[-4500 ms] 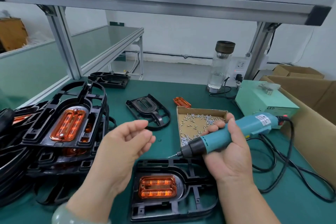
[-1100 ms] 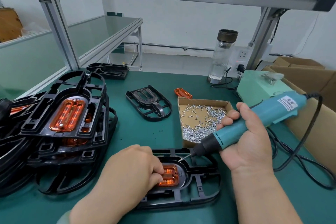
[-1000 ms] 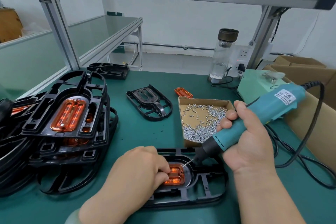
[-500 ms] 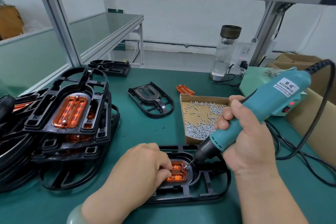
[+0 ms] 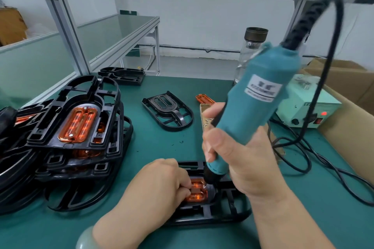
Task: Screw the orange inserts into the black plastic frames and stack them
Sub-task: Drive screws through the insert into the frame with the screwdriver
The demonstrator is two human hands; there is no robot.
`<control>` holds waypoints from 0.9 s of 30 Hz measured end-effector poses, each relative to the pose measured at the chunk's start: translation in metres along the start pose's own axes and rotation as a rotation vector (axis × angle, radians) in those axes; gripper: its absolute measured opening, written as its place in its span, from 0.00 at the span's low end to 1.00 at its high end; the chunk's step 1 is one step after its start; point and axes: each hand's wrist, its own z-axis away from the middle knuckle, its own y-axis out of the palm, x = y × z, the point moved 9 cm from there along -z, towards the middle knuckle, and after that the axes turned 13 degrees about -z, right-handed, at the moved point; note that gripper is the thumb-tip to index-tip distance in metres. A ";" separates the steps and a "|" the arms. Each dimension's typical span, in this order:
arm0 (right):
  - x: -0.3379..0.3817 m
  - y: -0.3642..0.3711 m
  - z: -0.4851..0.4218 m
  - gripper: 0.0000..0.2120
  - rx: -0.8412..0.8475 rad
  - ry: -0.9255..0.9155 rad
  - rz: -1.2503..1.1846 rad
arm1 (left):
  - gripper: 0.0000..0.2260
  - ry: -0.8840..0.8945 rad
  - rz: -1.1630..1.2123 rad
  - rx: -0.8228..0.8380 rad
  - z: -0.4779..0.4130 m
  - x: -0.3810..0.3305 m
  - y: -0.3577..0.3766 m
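Observation:
A black plastic frame [image 5: 224,211] lies near the table's front edge with an orange insert [image 5: 197,192] seated in it. My left hand [image 5: 159,186] rests on the frame, fingers curled and pressing down on the insert's left part. My right hand [image 5: 240,159] grips a teal electric screwdriver [image 5: 255,105] held nearly upright, its black tip down on the insert's right end. At the left stands a stack of assembled frames [image 5: 66,133] with orange inserts showing.
A bare black frame [image 5: 168,111] and a loose orange insert [image 5: 204,99] lie mid-table. The cardboard screw tray [image 5: 203,111] is mostly hidden behind the screwdriver. A green power unit [image 5: 305,107], a glass bottle [image 5: 251,50], cables [image 5: 315,159] and a cardboard box [image 5: 350,127] fill the right.
The screwdriver has swung from a low slant to nearly upright, and its tip has come down onto the insert. My left hand stays on the insert.

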 end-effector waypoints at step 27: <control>-0.004 -0.008 -0.002 0.04 -0.095 -0.004 -0.023 | 0.10 -0.043 0.029 0.070 -0.001 0.002 0.007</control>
